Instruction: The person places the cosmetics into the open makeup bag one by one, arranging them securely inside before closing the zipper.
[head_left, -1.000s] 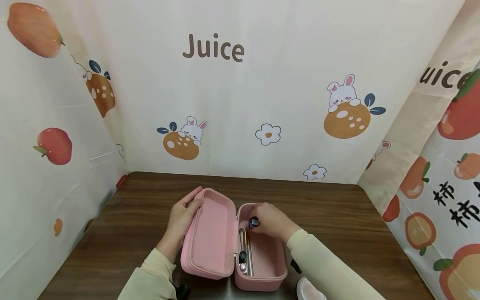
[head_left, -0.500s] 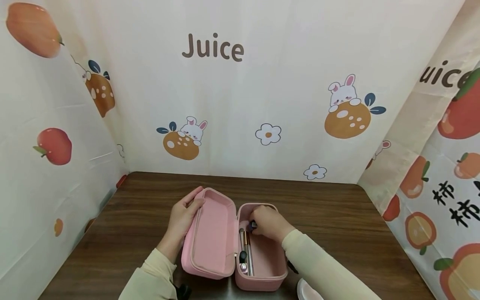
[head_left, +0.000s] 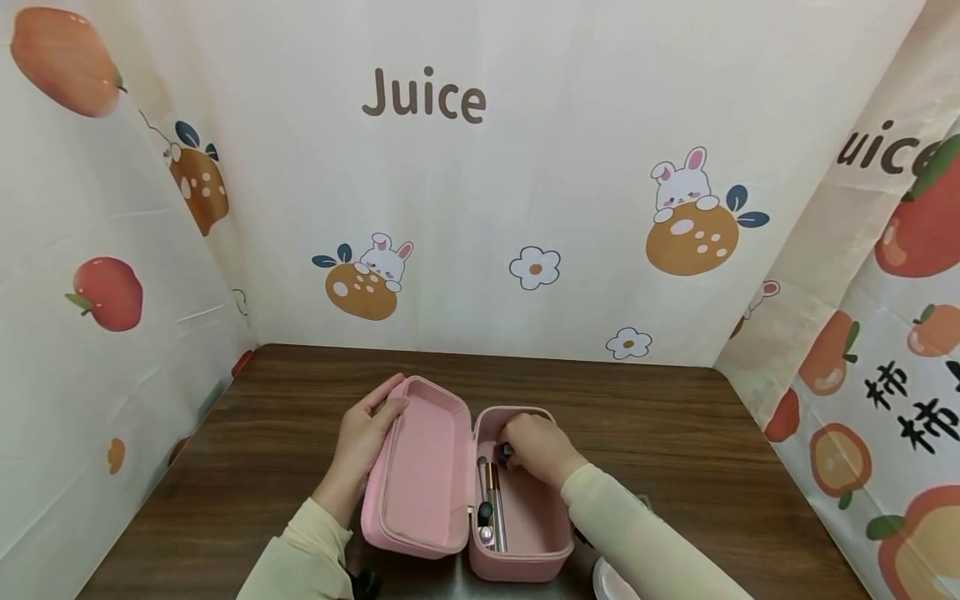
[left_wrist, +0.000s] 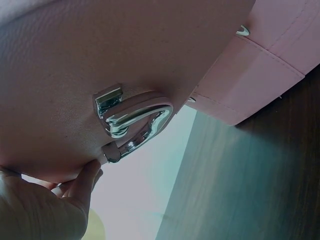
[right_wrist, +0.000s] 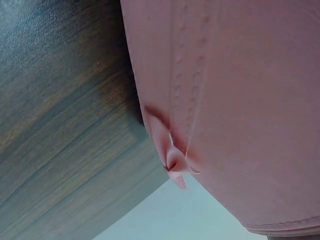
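Note:
A pink makeup case [head_left: 525, 568] stands unlatched on the wooden table, its lid [head_left: 427, 471] swung out to the left. My left hand [head_left: 367, 437] grips the lid's far left edge, thumb over the rim; in the left wrist view, the lid's outer face shows a handle [left_wrist: 150, 125] with metal fittings. Inside the case, my right hand [head_left: 543, 450] pinches a small dark object [head_left: 505, 453] at the far end, mostly covered by the fingers. Along the left wall lie a makeup brush [head_left: 483, 492] and a slim silver tube [head_left: 499, 521] with a copper-coloured end.
A round white-rimmed item [head_left: 611, 582] sits at the table's near edge, partly under my right sleeve. Something small and clear [head_left: 645, 502] peeks out behind that sleeve. A small bow [right_wrist: 170, 150] decorates the case's outer wall. Printed curtains [head_left: 465, 183] surround the table [head_left: 247, 467].
The right hand has gone deeper into the case with the dark object, which shows less now. Its sleeve has shifted slightly left. The left hand stays on the lid.

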